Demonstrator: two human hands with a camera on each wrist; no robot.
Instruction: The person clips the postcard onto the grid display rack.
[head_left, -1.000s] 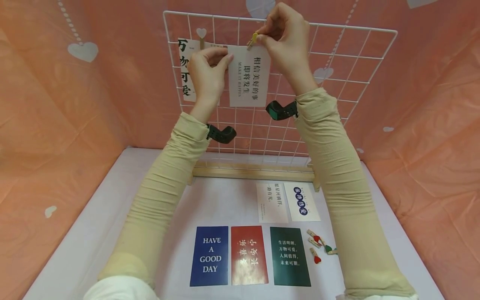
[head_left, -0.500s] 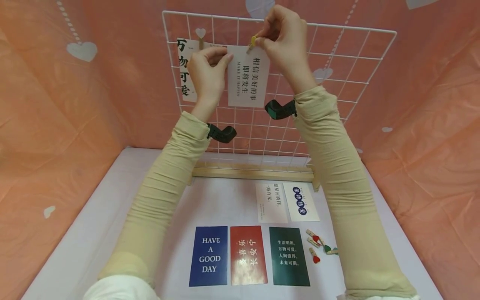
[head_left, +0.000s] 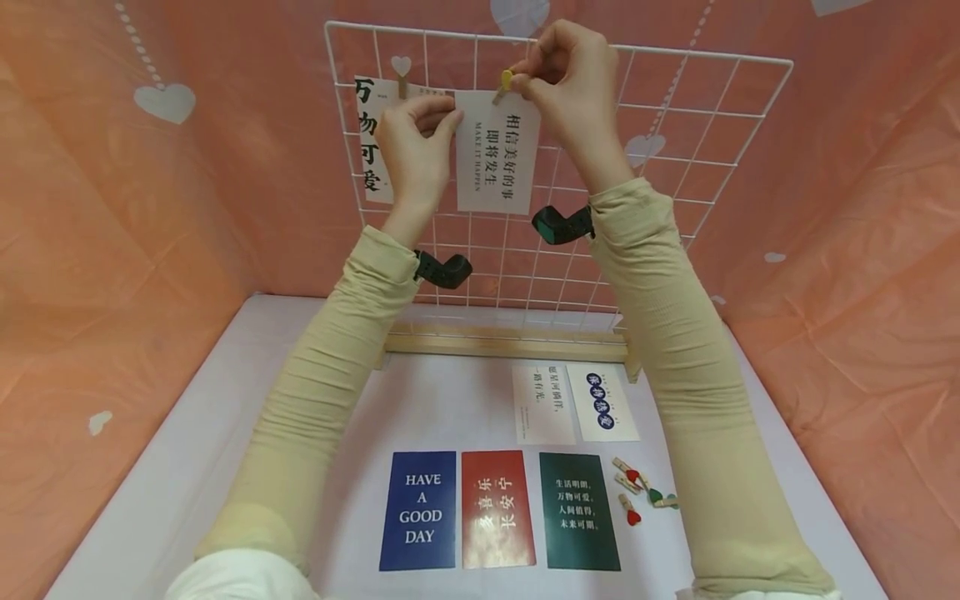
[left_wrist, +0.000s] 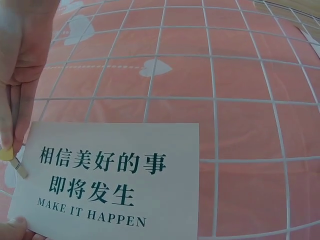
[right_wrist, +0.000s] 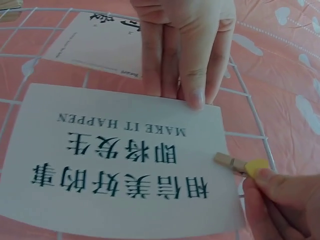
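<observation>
A white card (head_left: 497,167) printed "MAKE IT HAPPEN" is held upright against a white wire grid (head_left: 705,108). My left hand (head_left: 418,150) pinches the card's upper left edge, thumb in front and fingers behind. At the card's top edge, my right hand (head_left: 577,92) pinches a small wooden clothespin (right_wrist: 232,163) by its end with a yellow heart. In the right wrist view the pin's tip lies over the card's edge. To the left hangs another card (head_left: 372,142) with large black characters, under a clothespin with a white heart (head_left: 401,68); my left hand partly covers it.
The grid stands in a wooden base (head_left: 502,344). On the white table lie two pale cards (head_left: 543,408), a blue card (head_left: 418,512), a red card (head_left: 498,510) and a green card (head_left: 580,512). Several heart clothespins (head_left: 630,492) lie beside the right forearm.
My right hand has dropped slightly, and the clothespin stands a little more upright at the card's top edge. The left hand and the card stay nearly still.
</observation>
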